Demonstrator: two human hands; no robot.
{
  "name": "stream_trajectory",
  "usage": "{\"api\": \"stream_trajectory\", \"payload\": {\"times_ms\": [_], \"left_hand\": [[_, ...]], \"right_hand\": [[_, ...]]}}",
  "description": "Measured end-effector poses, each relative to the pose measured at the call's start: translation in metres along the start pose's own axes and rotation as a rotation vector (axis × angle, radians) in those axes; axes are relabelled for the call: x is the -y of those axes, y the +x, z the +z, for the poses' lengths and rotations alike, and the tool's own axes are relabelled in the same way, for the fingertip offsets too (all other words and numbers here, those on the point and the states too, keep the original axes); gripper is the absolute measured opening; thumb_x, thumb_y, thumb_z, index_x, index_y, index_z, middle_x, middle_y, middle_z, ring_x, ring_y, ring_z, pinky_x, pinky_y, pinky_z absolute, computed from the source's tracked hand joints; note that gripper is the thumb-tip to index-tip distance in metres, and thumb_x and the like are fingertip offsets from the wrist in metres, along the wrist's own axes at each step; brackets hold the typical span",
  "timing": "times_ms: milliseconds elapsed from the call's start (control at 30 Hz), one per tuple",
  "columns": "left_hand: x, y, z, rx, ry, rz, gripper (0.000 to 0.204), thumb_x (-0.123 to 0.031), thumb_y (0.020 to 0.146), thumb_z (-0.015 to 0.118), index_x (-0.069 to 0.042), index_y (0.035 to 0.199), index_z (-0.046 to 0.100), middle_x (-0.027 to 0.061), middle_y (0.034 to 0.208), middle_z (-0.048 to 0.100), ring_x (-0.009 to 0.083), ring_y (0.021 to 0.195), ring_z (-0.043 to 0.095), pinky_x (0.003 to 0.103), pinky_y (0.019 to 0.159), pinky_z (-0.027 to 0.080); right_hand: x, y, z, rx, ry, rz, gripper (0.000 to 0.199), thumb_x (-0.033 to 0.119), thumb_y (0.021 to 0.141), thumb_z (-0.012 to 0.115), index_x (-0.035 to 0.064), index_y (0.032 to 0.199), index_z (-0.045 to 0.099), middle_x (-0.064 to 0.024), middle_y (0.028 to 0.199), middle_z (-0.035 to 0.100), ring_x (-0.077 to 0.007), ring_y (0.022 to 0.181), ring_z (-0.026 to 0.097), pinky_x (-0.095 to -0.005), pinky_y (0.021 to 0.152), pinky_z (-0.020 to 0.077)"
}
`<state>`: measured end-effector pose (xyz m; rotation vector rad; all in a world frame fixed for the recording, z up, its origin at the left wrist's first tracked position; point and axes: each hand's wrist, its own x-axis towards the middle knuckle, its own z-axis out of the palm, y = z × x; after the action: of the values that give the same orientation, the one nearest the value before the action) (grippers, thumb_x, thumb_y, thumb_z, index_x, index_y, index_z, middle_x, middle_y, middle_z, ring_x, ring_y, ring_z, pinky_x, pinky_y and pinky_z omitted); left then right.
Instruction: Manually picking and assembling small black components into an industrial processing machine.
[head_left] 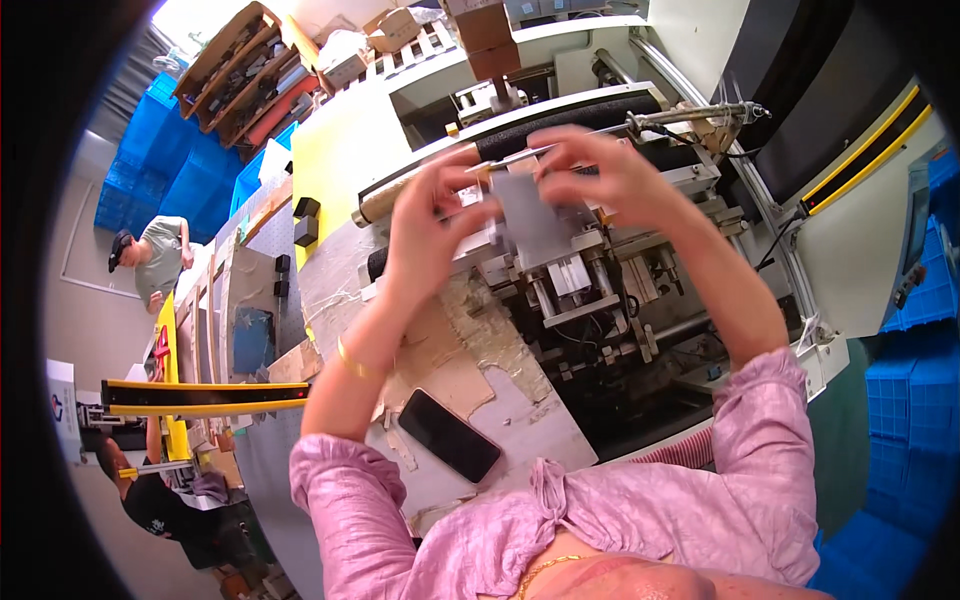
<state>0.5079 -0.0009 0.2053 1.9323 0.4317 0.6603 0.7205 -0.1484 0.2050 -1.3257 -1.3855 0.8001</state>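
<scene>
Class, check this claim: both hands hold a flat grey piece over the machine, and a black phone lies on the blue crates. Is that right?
Not quite. The head view shows both hands, left hand and right hand, holding the flat grey piece, but the black phone lies on the worktable, not on crates.

Both hands, left hand (425,225) and right hand (600,170), meet over the machine (600,300), hemmed behind by the black roller (560,118) and a thin rod (690,115). Brackets crowd the space beneath. Nearer, the worn table (520,400) lies open except for a phone (449,435).
</scene>
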Motion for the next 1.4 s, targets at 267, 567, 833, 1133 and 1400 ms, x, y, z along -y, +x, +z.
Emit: {"api": "stream_trajectory", "payload": {"times_ms": [267, 567, 833, 1133, 1400], "left_hand": [[0.003, 0.129, -0.019, -0.081, 0.418, 0.422, 0.069, -0.024, 0.074, 0.086, -0.013, 0.134, 0.054, 0.0044, 0.1, 0.074, 0.0144, 0.079, 0.059, 0.032, 0.077, 0.051], [-0.031, -0.092, -0.033, -0.041, 0.32, 0.801, 0.053, -0.024, 0.076, 0.082, -0.008, 0.123, 0.063, 0.0106, 0.115, 0.07, 0.0226, 0.097, 0.065, 0.034, 0.085, 0.052], [0.084, -0.416, -0.204, -0.703, 0.586, -0.189, 0.006, -0.008, 0.085, 0.067, -0.006, 0.089, 0.07, 0.0087, 0.077, 0.067, 0.0225, 0.065, 0.062, 0.032, 0.06, 0.049], [0.381, -0.492, -0.344, -0.866, 0.833, -0.919, 0.024, -0.018, 0.086, 0.066, -0.01, 0.108, 0.063, 0.0166, 0.119, 0.061, 0.0377, 0.101, 0.065, 0.048, 0.083, 0.055], [0.287, -0.477, -0.373, -0.155, -0.152, -0.771, 0.021, -0.003, 0.081, 0.066, 0.005, 0.1, 0.07, 0.0085, 0.078, 0.071, 0.0143, 0.063, 0.069, 0.027, 0.056, 0.054]], "right_hand": [[-0.023, 0.108, -0.072, -0.128, -0.408, -0.279, 0.066, 0.021, 0.086, 0.077, 0.0048, 0.142, 0.045, -0.0107, 0.11, 0.069, -0.0158, 0.1, 0.065, -0.0301, 0.094, 0.0495], [0.022, -0.026, 0.101, -0.325, -0.112, -0.358, 0.036, 0.015, 0.089, 0.068, 0.002, 0.122, 0.059, -0.0129, 0.105, 0.069, -0.0207, 0.095, 0.067, -0.032, 0.087, 0.0497], [0.054, -0.19, 0.31, 0.434, 0.417, 0.377, 0.023, 0.008, 0.091, 0.06, -0.0028, 0.11, 0.068, -0.0121, 0.097, 0.072, -0.0194, 0.087, 0.068, -0.0313, 0.08, 0.0527], [0.098, -0.147, 0.452, 0.596, 0.275, 0.462, 0.032, 0.018, 0.092, 0.063, -0.0012, 0.117, 0.065, -0.0114, 0.11, 0.071, -0.0214, 0.102, 0.067, -0.0329, 0.091, 0.0491], [0.113, -0.145, 0.482, 0.547, 0.064, 0.467, 0.029, 0.013, 0.091, 0.064, 0.001, 0.117, 0.065, -0.0115, 0.109, 0.071, -0.0207, 0.101, 0.067, -0.0324, 0.088, 0.0503]]}}
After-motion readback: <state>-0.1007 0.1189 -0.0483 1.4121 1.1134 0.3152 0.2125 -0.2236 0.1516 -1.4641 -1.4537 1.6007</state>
